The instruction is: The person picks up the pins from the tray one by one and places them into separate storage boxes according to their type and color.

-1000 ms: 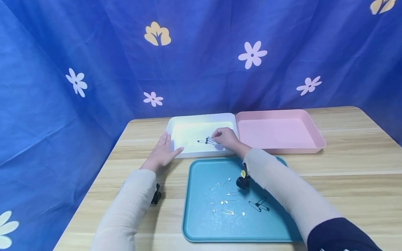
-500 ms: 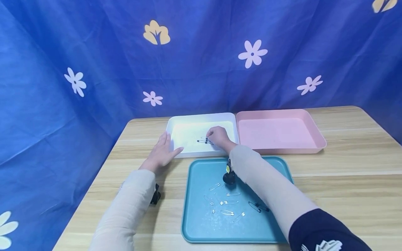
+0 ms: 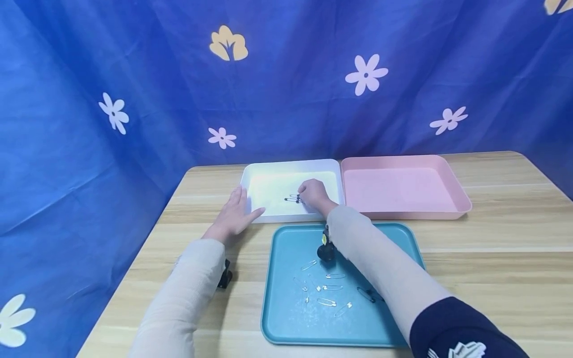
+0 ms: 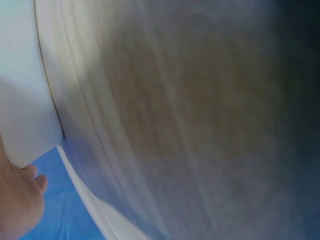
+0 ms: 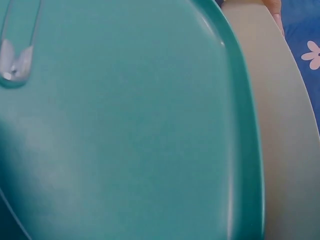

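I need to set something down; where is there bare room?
The floor of the pink tray is bare, as is the table to its right and below it, beyond the right sleeve. Crowded: mid white tray, with dark pins and the right hand; mid teal tray, with silver pins.

Off-white left sleeve [image 3: 176, 298] beside the teal tray [image 3: 286, 325]; off-white right sleeve [image 3: 373, 261] over the tray, its navy upper section [image 3: 461, 318] bearing a white print [image 3: 467, 350]; black left wrist camera [image 3: 225, 276]; black right wrist camera [image 3: 326, 252] with yellow mark [image 3: 324, 239].
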Demonstrator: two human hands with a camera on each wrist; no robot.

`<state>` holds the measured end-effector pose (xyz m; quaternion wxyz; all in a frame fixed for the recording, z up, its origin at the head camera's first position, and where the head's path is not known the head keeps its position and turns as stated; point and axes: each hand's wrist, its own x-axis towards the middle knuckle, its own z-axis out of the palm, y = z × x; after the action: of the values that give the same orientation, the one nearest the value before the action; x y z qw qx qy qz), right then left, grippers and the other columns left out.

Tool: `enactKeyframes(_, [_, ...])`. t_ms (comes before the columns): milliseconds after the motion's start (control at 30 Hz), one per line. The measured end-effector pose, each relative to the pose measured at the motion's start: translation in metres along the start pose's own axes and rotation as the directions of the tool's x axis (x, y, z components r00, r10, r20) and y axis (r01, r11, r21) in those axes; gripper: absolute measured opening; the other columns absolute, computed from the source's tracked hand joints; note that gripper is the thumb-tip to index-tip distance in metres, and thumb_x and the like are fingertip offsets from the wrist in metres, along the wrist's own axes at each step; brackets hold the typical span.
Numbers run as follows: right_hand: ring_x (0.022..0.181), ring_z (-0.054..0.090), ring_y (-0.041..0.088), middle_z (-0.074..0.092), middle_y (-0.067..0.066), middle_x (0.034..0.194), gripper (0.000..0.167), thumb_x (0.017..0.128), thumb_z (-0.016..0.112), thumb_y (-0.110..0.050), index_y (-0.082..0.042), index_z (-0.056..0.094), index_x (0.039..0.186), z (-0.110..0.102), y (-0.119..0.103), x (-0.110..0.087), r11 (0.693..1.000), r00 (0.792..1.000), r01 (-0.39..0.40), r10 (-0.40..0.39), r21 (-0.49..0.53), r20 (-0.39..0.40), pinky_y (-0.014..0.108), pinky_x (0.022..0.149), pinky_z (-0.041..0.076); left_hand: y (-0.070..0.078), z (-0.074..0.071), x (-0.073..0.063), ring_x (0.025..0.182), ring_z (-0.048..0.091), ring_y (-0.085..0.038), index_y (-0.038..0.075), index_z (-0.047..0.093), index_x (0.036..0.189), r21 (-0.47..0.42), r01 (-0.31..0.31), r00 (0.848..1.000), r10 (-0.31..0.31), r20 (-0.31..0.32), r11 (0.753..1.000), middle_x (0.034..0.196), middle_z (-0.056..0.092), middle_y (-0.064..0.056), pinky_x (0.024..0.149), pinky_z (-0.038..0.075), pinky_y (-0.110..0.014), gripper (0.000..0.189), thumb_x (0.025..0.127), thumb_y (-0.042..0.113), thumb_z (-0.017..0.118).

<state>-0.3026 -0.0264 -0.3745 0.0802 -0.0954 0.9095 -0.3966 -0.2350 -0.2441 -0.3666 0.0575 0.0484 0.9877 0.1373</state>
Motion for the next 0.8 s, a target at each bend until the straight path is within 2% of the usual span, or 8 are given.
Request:
enactKeyframes(67, [0.101,0.051,0.02,0.062,0.005,0.097,0.022,0.077,0.052,0.002,-0.004,0.066,0.092,0.001,0.004,0.005,1.0,1.0,-0.006,0.006,0.015,-0.006,0.03,0.09,0.037,0.001,0.0,0.0,0.128,-0.003,-0.032,-0.004,0.001,0.136,0.0,-0.004,1.0,0.004,0.002,1.0,0.141,-0.006,-0.019,0.102,0.007,-0.044,0.091,0.082,0.061,0.032])
enactKeyframes(133, [0.096,0.053,0.019,0.063,0.003,0.093,0.019,0.076,0.054,-0.001,-0.007,0.067,0.089,0.005,0.014,0.011,0.999,0.999,0.042,-0.041,0.034,-0.035,0.028,0.085,0.039,0.002,-0.001,0.0,0.128,-0.003,-0.033,-0.005,0.0,0.135,0.004,-0.011,1.0,0.011,0.004,1.0,0.141,-0.006,-0.02,0.102,0.007,-0.045,0.091,0.082,0.062,0.031])
enactKeyframes(200, [0.094,0.053,0.018,0.063,0.002,0.091,0.017,0.076,0.055,-0.003,-0.008,0.067,0.088,0.005,0.019,0.016,0.998,0.999,0.043,-0.042,0.037,-0.034,0.028,0.084,0.04,0.004,-0.001,0.001,0.128,-0.003,-0.033,-0.005,0.001,0.135,0.006,-0.015,1.0,0.015,0.005,1.0,0.141,-0.006,-0.02,0.102,0.007,-0.045,0.09,0.082,0.061,0.032])
enactKeyframes(333, [0.089,0.054,0.018,0.063,0.003,0.09,0.014,0.077,0.058,-0.006,-0.007,0.066,0.088,-0.003,0.017,0.013,0.998,0.999,0.029,-0.027,0.057,-0.041,0.029,0.08,0.042,0.004,-0.002,0.002,0.128,-0.002,-0.033,-0.005,0.001,0.135,0.008,-0.018,1.0,0.018,0.005,1.0,0.141,-0.006,-0.02,0.102,0.007,-0.045,0.089,0.083,0.059,0.033])
enactKeyframes(367, [0.092,0.053,0.019,0.062,0.005,0.093,0.016,0.078,0.057,-0.005,-0.005,0.065,0.091,-0.01,0.009,0.005,0.998,1.0,-0.01,0.011,0.057,-0.02,0.03,0.083,0.041,0.004,-0.002,0.002,0.128,-0.002,-0.033,-0.005,0.001,0.135,0.007,-0.017,1.0,0.017,0.005,1.0,0.141,-0.006,-0.02,0.102,0.007,-0.045,0.089,0.083,0.059,0.033])
enactKeyframes(500, [0.087,0.054,0.018,0.062,0.006,0.092,0.015,0.08,0.057,-0.008,-0.002,0.064,0.092,-0.022,0.003,-0.01,0.995,1.0,0.008,-0.006,0.095,-0.013,0.029,0.079,0.043,0.002,-0.002,0.002,0.128,-0.002,-0.033,-0.006,0.001,0.135,0.011,-0.017,1.0,0.017,0.002,1.0,0.141,-0.005,-0.021,0.102,0.006,-0.044,0.09,0.083,0.059,0.033])
enactKeyframes(700, [0.071,0.053,0.016,0.06,0.006,0.077,0.014,0.081,0.058,-0.011,-0.002,0.064,0.089,-0.032,0.007,-0.023,0.987,0.999,0.035,-0.038,0.157,0.014,0.025,0.065,0.045,0.0,-0.002,0.001,0.128,-0.002,-0.034,-0.007,0.0,0.134,0.016,-0.016,1.0,0.016,0.011,1.0,0.14,-0.005,-0.022,0.102,0.004,-0.043,0.09,0.083,0.06,0.032])
enactKeyframes(800, [0.067,0.053,0.015,0.06,0.006,0.074,0.013,0.08,0.059,-0.011,-0.002,0.064,0.087,-0.038,0.011,-0.032,0.984,0.998,0.044,-0.049,0.172,0.025,0.025,0.062,0.045,-0.001,-0.002,0.0,0.127,-0.002,-0.034,-0.007,0.001,0.134,0.021,-0.021,1.0,0.02,0.016,1.0,0.14,-0.006,-0.022,0.102,0.004,-0.044,0.092,0.082,0.062,0.03])
